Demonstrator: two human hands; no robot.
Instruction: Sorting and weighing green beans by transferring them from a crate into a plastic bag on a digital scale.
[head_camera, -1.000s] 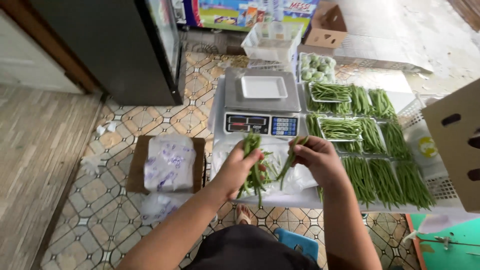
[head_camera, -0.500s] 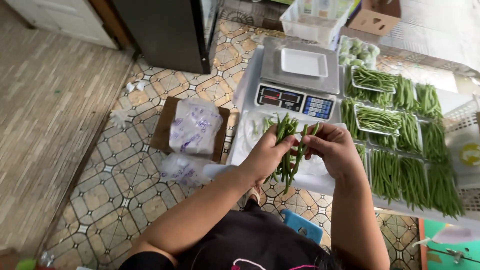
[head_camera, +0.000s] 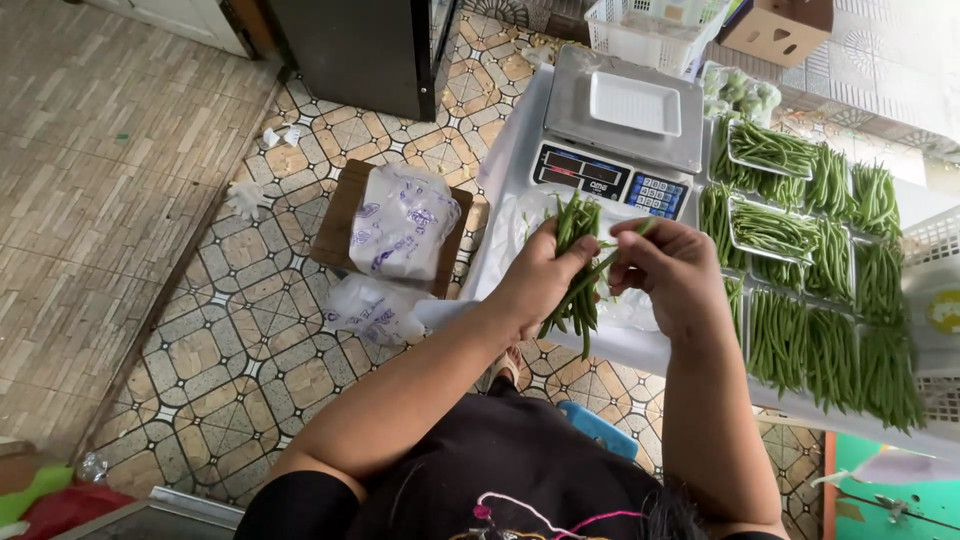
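My left hand grips a bunch of green beans upright over the white table. My right hand pinches a single bean at the right side of that bunch. Just beyond the hands stands a digital scale with an empty white tray on its platform. To the right lie several foam trays and rows of sorted green beans.
A wooden stool carrying a white printed plastic bag stands on the tiled floor at left, another bag below it. A white basket, a cardboard box and a dark cabinet sit behind the scale.
The view has swung left and down. My hands keep holding the bean bunch, and the right hand has shifted to one bean at its edge.
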